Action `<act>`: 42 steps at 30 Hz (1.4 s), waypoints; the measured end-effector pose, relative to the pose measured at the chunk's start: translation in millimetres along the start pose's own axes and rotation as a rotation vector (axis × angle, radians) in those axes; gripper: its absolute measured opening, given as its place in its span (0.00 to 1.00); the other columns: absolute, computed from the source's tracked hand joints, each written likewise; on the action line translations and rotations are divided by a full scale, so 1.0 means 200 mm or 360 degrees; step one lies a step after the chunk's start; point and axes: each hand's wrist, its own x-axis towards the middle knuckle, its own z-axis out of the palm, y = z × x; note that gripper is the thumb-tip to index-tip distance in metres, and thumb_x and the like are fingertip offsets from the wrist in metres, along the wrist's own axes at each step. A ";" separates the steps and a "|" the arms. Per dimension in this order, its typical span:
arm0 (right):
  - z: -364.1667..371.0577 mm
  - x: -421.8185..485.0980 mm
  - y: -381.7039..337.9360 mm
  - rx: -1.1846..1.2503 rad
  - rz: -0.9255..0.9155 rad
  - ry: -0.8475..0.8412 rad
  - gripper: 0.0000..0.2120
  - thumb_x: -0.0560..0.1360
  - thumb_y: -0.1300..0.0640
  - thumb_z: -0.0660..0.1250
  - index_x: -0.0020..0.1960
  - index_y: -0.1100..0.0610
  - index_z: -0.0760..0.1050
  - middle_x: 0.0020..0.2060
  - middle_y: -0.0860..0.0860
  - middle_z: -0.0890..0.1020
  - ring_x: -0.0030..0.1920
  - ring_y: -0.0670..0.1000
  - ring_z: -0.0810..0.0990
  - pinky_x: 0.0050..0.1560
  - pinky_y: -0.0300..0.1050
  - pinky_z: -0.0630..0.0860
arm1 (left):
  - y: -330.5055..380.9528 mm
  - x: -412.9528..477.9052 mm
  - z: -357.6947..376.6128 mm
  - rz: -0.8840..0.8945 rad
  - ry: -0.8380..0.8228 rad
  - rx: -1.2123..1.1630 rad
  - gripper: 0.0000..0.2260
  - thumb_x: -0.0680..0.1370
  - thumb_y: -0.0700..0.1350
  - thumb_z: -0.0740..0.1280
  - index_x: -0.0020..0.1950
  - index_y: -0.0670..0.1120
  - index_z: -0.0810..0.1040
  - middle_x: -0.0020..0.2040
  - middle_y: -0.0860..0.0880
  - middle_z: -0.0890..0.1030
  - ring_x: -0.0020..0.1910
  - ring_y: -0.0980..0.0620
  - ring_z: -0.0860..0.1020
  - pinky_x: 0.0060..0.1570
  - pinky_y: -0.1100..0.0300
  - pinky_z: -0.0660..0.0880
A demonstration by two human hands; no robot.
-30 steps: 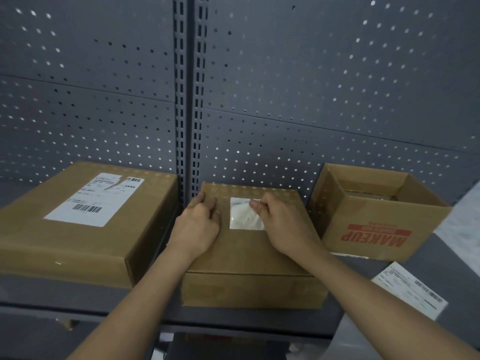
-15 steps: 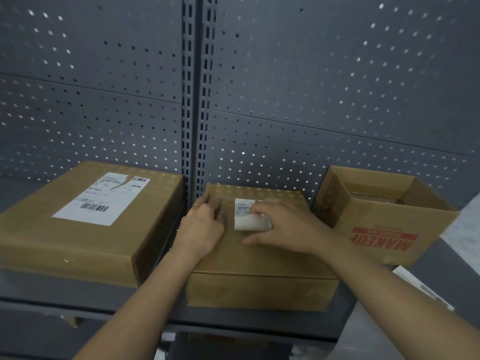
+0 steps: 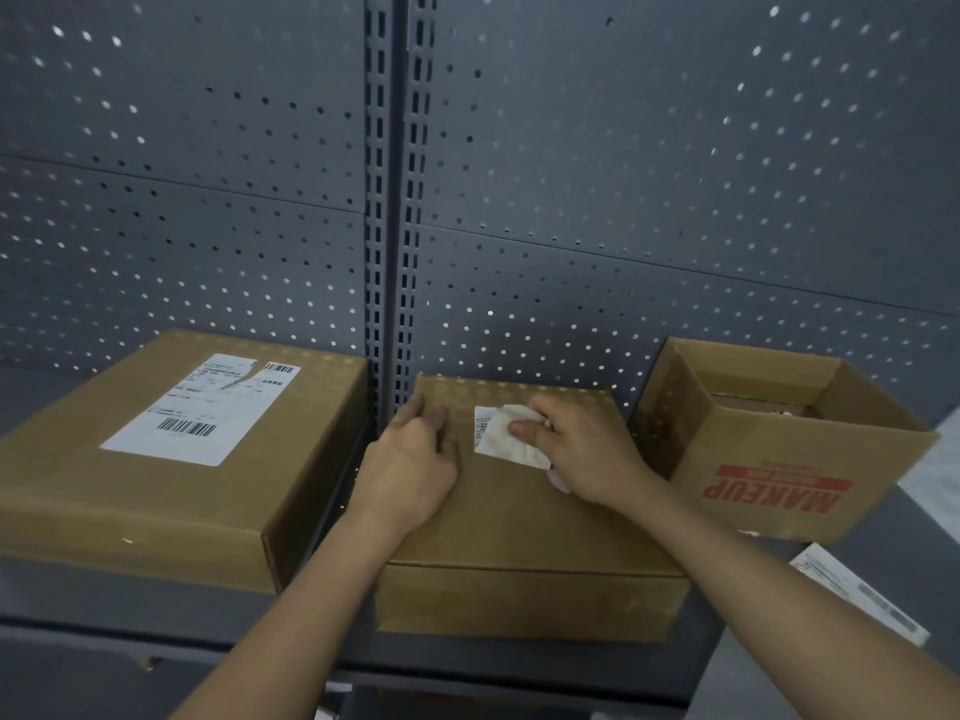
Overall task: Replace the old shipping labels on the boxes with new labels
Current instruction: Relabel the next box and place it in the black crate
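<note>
A closed brown box (image 3: 524, 532) sits on the shelf in front of me. Its small white label (image 3: 506, 433) is partly peeled up, folded over toward the left. My right hand (image 3: 582, 449) pinches the loose part of that label between thumb and fingers. My left hand (image 3: 415, 459) rests on the box top at its left edge, fingers bent over the surface, holding the box down. A larger closed box (image 3: 156, 491) stands to the left and carries a white barcode label (image 3: 202, 407) with a tear near its top.
An open box (image 3: 779, 459) printed MAKEUP in red stands at the right. A loose white label sheet (image 3: 857, 589) lies on the grey shelf (image 3: 104, 600) in front of it. Grey perforated panels (image 3: 623, 174) close off the back.
My right hand has peeled the small label off from its right side and pulled it leftward, so more of it is lifted and folded over. My left hand stays put.
</note>
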 end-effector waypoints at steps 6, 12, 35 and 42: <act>0.01 0.00 0.03 0.0388 0.0253 0.0202 0.15 0.81 0.48 0.61 0.37 0.52 0.67 0.29 0.51 0.77 0.25 0.48 0.79 0.35 0.56 0.77 | 0.00 0.00 0.01 -0.0002 0.0009 0.0003 0.20 0.84 0.50 0.58 0.75 0.50 0.68 0.80 0.48 0.57 0.75 0.43 0.64 0.70 0.51 0.65; 0.03 0.00 0.04 0.0625 0.0368 0.0293 0.14 0.81 0.47 0.60 0.42 0.54 0.71 0.34 0.54 0.79 0.26 0.53 0.81 0.33 0.64 0.77 | 0.00 0.00 0.01 0.0007 0.0015 0.0006 0.19 0.84 0.50 0.58 0.74 0.50 0.69 0.80 0.47 0.57 0.75 0.43 0.65 0.69 0.51 0.65; -0.03 0.04 -0.07 -0.0194 0.0028 -0.0037 0.16 0.81 0.57 0.63 0.67 0.47 0.76 0.60 0.46 0.82 0.59 0.48 0.78 0.50 0.31 0.67 | -0.01 0.00 0.00 0.0014 0.0026 -0.0061 0.18 0.83 0.46 0.57 0.74 0.49 0.70 0.80 0.47 0.57 0.75 0.42 0.65 0.70 0.51 0.64; 0.02 0.02 0.00 0.0130 0.0106 0.0261 0.15 0.77 0.66 0.62 0.51 0.50 0.82 0.43 0.37 0.81 0.45 0.33 0.77 0.45 0.24 0.66 | -0.01 0.00 0.01 0.0015 0.0044 -0.0046 0.17 0.83 0.46 0.58 0.72 0.47 0.72 0.80 0.47 0.59 0.73 0.42 0.67 0.68 0.52 0.65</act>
